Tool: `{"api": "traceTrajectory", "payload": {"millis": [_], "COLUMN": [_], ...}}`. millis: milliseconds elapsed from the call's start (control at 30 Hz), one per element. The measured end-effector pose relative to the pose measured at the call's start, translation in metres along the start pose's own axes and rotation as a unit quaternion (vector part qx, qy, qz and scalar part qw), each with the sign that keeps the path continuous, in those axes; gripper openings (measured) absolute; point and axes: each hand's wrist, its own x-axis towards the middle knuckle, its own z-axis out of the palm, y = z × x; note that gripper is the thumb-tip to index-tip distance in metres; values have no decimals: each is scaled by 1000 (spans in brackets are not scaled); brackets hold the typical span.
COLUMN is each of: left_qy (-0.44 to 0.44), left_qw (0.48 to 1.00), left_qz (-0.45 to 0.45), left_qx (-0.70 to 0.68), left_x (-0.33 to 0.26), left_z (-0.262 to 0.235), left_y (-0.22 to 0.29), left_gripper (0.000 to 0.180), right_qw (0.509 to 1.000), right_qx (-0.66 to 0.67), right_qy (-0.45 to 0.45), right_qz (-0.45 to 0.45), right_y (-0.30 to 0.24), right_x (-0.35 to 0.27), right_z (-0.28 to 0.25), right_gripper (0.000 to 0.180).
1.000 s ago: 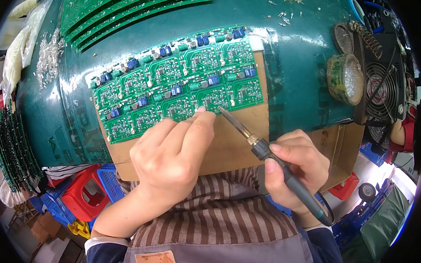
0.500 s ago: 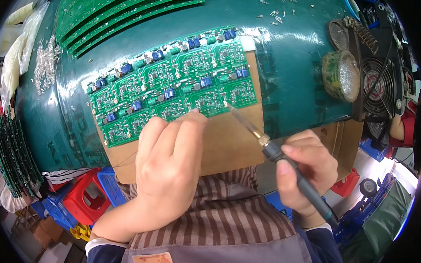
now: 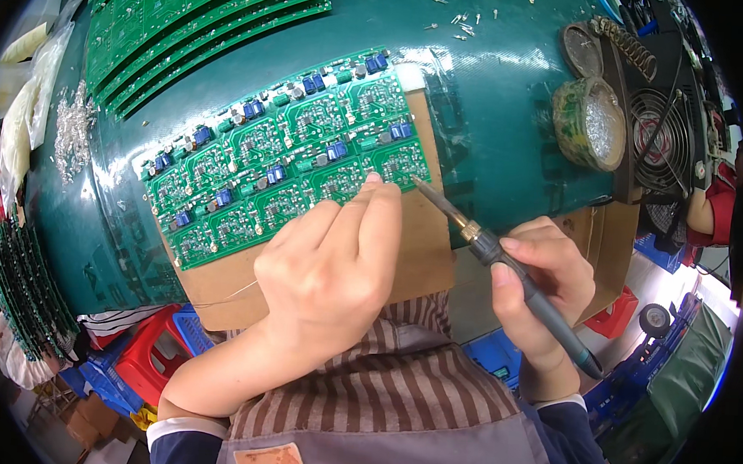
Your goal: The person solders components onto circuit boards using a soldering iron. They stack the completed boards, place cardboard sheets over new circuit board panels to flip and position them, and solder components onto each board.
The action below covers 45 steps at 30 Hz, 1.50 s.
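A green circuit board panel (image 3: 296,157) with blue, black and green parts lies on a brown cardboard sheet (image 3: 428,243). My right hand (image 3: 545,291) grips a soldering iron (image 3: 524,295) by its dark handle, and the iron's tip meets the board near its lower right corner. My left hand (image 3: 333,251) is closed above the board's near edge, fingertips pinched close to the iron's tip. A thin strand of solder wire (image 3: 241,291) trails out beside that hand; the pinched end is hidden by the fingers.
Stacked green boards (image 3: 205,34) stand at the far left, more boards (image 3: 28,290) at the left edge. Small loose parts (image 3: 74,132) lie in a pile. A round taped container (image 3: 591,126), an iron stand with a coil (image 3: 625,48) and a fan (image 3: 664,138) are at right.
My left hand has moved right along the board's near edge, closer to the iron's tip. The tip has shifted right onto the end section. The whole view has shifted slightly.
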Motion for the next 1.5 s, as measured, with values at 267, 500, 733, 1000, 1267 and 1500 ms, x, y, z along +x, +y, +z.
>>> {"api": "traceTrajectory", "payload": {"millis": [267, 500, 733, 1000, 1267, 1500], "left_qy": [-8, -55, -163, -151, -265, -252], "left_qw": [1000, 998, 976, 951, 949, 959], "left_qz": [5, -31, -34, -121, -107, -115], "left_qx": [-11, -23, -138, -242, -131, -53], "left_x": [0, -5, -1, -34, -75, -114], "left_z": [-4, 3, -32, -74, -147, -119], "left_y": [5, -4, -9, -25, -97, -101], "left_gripper": [20, 20, 11, 12, 66, 83], "right_qw": [1000, 997, 985, 936, 925, 929], "right_qx": [-6, 5, -92, -149, -178, -191], "right_qy": [-3, -11, -90, -265, -288, -190], "right_qz": [-19, 71, -118, -175, -171, -251], "right_y": [-7, -2, 12, 18, -10, -25], "right_x": [2, 11, 58, 109, 105, 142], "right_z": [-1, -4, 13, 55, 40, -2], "right_gripper": [22, 16, 46, 73, 75, 63]}}
